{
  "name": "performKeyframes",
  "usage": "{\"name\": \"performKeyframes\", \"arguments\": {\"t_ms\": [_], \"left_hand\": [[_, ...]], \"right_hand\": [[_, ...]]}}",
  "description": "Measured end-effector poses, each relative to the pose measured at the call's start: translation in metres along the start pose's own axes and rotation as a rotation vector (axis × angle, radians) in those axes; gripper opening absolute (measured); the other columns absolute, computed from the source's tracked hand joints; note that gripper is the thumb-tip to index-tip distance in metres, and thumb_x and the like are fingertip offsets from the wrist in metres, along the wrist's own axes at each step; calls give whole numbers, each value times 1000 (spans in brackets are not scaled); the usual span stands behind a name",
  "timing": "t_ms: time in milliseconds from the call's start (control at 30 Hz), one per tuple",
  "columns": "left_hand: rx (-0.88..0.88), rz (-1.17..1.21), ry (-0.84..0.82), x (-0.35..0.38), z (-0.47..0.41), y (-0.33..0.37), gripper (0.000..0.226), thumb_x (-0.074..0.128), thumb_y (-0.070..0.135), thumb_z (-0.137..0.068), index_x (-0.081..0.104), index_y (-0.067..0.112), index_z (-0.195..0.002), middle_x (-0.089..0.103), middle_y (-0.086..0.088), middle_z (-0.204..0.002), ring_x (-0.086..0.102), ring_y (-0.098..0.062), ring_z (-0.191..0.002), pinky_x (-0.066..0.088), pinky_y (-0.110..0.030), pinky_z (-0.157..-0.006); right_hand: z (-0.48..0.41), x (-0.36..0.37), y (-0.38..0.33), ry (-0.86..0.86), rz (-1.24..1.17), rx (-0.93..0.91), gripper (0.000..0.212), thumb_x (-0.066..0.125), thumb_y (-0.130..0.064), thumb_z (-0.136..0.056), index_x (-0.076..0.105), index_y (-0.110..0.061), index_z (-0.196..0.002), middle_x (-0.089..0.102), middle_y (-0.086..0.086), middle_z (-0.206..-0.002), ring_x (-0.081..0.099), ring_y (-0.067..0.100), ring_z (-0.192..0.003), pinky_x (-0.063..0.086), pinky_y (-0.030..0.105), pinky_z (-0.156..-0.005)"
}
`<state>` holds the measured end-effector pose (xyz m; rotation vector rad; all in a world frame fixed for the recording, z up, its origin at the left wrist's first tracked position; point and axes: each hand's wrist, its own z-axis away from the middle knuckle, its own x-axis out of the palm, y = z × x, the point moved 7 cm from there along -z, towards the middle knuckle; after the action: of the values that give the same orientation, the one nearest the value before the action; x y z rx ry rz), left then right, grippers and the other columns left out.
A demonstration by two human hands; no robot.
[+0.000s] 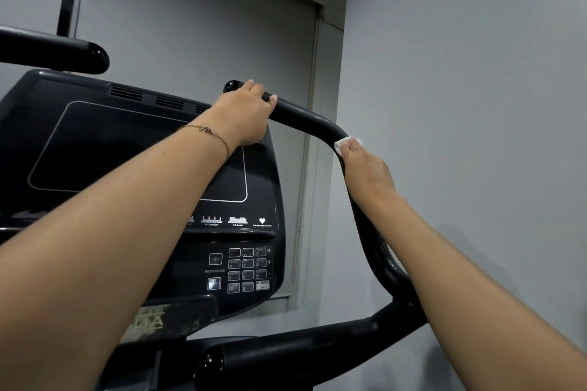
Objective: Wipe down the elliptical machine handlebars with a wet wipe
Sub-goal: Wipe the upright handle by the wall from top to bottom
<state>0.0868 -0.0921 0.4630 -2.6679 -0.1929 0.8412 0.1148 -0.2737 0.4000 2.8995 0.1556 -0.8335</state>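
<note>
head camera: i see the left hand wrapped round the curved black matte handlebar, just short of its rounded upper end, fingers curled over the top. a thin gold chain bracelet sits on that wrist. the right hand is lower on the same bar, at the bend where it turns downward. its fingers curl round the bar and pin a small crumpled white wet wipe against it, and the wipe pokes out above the hand. behind the left forearm i have the dark plastic console with its blank screen, and a dark button keypad near its lower right corner. a 2nd black handlebar end juts in at the upper left, with a plain grey wall behind.
</note>
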Motion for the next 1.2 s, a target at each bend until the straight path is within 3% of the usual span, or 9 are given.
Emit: {"name": "performKeyframes", "arguments": {"t_ms": [200, 333, 600, 733, 833, 900, 967, 1100, 1200], "left_hand": [[-1, 18, -6, -1, 2, 0, 59, 39, 12, -94, 19, 13, -149, 29, -15, -144, 24, -31, -137, 34, -45, -108], [2, 7, -12, -3, 2, -1, 60, 41, 13, -93, 19, 15, -149, 31, -13, -144, 27, -28, -135, 37, -43, -105], [-37, 70, 64, -7, 4, 0, 55, 41, 9, -92, 30, 13, -145, 37, -17, -138, 34, -31, -130, 40, -45, -101], [-38, 85, 95, -10, 1, 2, 47, 42, 10, -91, 42, 9, -138, 45, -18, -128, 44, -33, -120, 43, -45, -96], [-60, 95, 110, -9, -1, 0, 42, 42, 9, -91, 49, 7, -132, 48, -19, -123, 47, -35, -115, 43, -45, -93], [-80, 94, 129, -10, 0, 1, 38, 42, 8, -91, 53, 3, -127, 49, -20, -120, 49, -36, -112, 45, -46, -91], [-90, 77, 165, -14, 1, 8, 34, 42, 6, -91, 55, -1, -122, 50, -21, -118, 50, -37, -110, 45, -46, -91], [102, 19, 196, -10, -2, 58, 52, 42, 10, -91, 35, 11, -143, 37, -19, -141, 36, -36, -130, 33, -47, -109], [172, -43, 115, 9, -7, 88, 57, 37, 12, -95, 19, 16, -149, 12, -15, -156, 14, -37, -143, 21, -50, -115]], "right_hand": [[31, 12, 5, -33, 36, -38, 49, 29, 8, -88, 34, -7, -135, 29, 7, -146, 35, 22, -133, 32, 29, -64], [13, 1, 5, -73, -41, 26, 49, 30, 7, -87, 37, -10, -133, 37, 7, -136, 48, 25, -86, 32, 30, -65], [41, -3, 9, -100, -17, -70, 42, 31, 6, -87, 42, -14, -123, 39, 1, -127, 45, 28, -67, 37, 31, -62], [23, -6, 5, -127, 5, -22, 42, 31, 7, -87, 44, -10, -124, 41, 5, -129, 47, 29, -74, 33, 31, -64], [41, 6, 0, -186, 73, -66, 41, 35, 5, -90, 40, -4, -129, 35, 11, -138, 50, 30, -107, 39, 30, -60], [56, 13, 5, -207, 159, -130, 50, 36, 10, -84, 39, -7, -131, 31, 6, -139, 49, 29, -97, 30, 27, -49], [53, 6, 10, -180, 108, -117, 53, 35, 11, -80, 42, -12, -127, 36, 3, -135, 44, 28, -75, 33, 31, -55], [46, -1, 8, -131, -116, 59, 48, 28, 4, -88, 39, -18, -129, 47, 6, -115, 45, 28, -80, 35, 33, -70], [70, 11, -2, -119, 46, 80, 50, 31, 6, -88, 31, -9, -136, 29, 13, -142, 44, 28, -120, 41, 35, -70]]}}
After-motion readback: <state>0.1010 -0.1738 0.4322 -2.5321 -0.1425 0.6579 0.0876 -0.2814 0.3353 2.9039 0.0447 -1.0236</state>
